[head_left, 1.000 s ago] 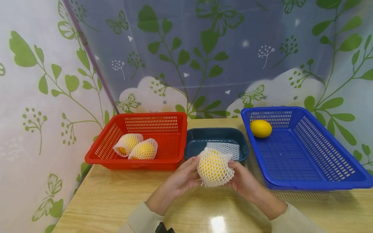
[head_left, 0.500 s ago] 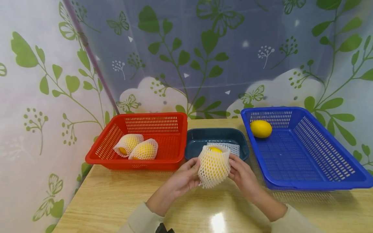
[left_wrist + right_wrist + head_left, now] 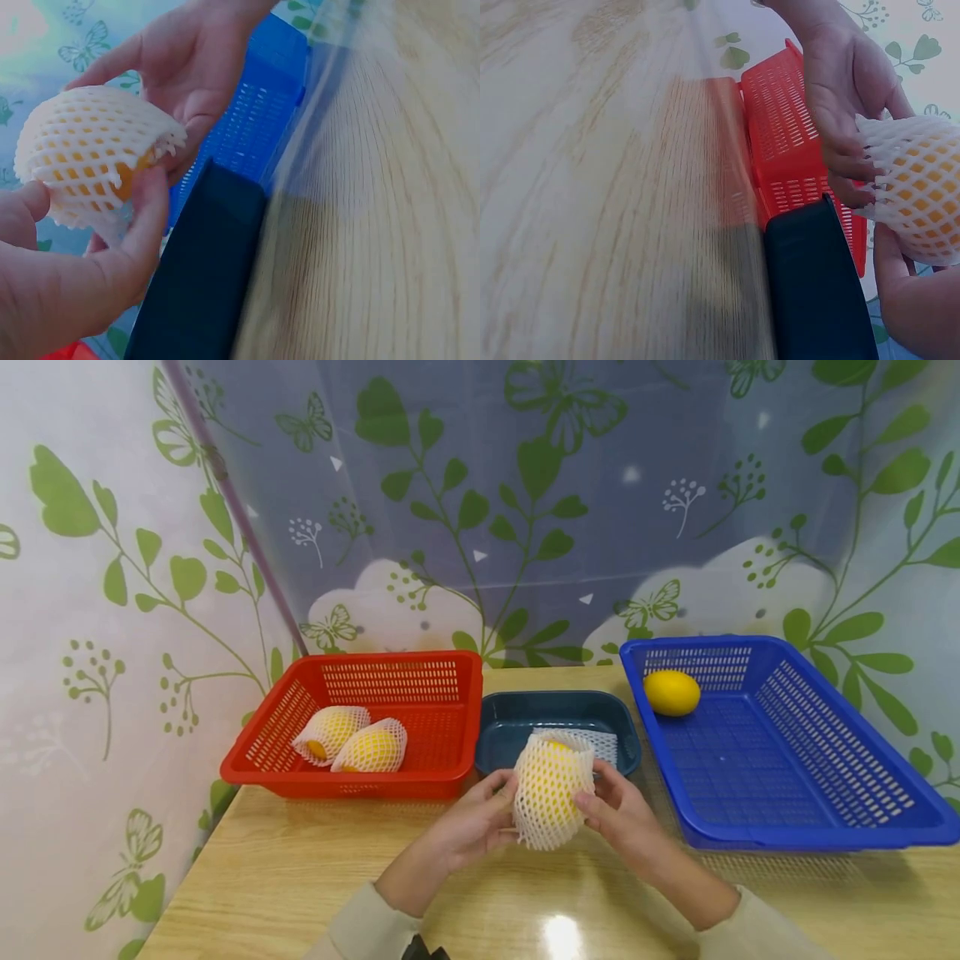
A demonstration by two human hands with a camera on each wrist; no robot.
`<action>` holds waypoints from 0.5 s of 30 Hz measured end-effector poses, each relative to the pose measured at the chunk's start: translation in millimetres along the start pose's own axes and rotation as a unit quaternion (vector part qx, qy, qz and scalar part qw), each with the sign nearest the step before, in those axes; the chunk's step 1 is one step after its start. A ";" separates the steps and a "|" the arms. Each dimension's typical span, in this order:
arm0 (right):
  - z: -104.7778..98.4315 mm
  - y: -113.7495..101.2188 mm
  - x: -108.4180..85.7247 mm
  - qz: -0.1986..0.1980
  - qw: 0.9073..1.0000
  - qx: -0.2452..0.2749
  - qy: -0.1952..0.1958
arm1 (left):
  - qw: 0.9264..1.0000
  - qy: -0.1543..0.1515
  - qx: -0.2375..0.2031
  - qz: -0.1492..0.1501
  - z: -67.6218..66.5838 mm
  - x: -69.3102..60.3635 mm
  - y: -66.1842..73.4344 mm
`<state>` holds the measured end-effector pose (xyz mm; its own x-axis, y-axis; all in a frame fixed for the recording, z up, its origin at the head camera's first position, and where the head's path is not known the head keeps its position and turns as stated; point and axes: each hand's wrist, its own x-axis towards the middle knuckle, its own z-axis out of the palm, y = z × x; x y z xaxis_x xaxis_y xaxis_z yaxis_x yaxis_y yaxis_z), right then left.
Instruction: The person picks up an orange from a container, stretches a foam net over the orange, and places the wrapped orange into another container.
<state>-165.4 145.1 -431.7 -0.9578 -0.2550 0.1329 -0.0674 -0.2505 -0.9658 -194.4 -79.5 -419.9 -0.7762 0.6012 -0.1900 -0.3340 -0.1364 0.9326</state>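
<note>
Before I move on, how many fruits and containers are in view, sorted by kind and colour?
Netted yellow fruits: 3
Bare yellow fruit: 1
Red basket: 1
Blue basket: 1
Dark teal tray: 1
Total: 7, made up of 4 fruits and 3 containers

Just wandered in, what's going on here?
A person's left hand and right hand hold a rounded yellow fruit in a white foam net sleeve above a light wooden table. Some yellow shows at the sleeve's open top. The red plastic basket on the left holds two netted yellow fruits, the dark teal tray in the middle holds flat white foam netting, and the blue plastic basket on the right holds one bare yellow fruit.
</note>
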 end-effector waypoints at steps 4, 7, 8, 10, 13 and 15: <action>0.5 -0.8 -0.4 0.000 1.000 0.013 -0.004 | 0.998 0.026 0.053 -0.003 0.9 0.2 -0.5; 0.7 -1.5 -0.7 0.000 1.000 0.021 -0.005 | 0.996 0.046 0.078 0.009 2.2 1.2 -1.0; 0.7 -1.7 -1.0 0.001 1.000 0.023 -0.005 | 0.995 0.051 0.084 0.016 2.9 1.4 -1.2; 0.9 -2.0 -1.4 0.002 1.000 0.029 -0.006 | 0.993 0.060 0.096 0.035 3.8 1.8 -1.6; 1.6 -2.0 -2.2 0.002 0.999 0.040 -0.013 | 0.988 0.068 0.115 0.072 4.1 2.4 -2.3; 2.1 -1.9 -2.4 -0.001 0.999 0.045 -0.020 | 0.986 0.069 0.121 0.093 3.6 2.7 -2.5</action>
<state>-162.4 144.3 -429.8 -0.9459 -0.2902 0.1453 -0.0423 -0.3338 -0.9417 -193.7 -74.7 -421.7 -0.8827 0.4688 -0.0330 -0.0545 -0.0323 0.9980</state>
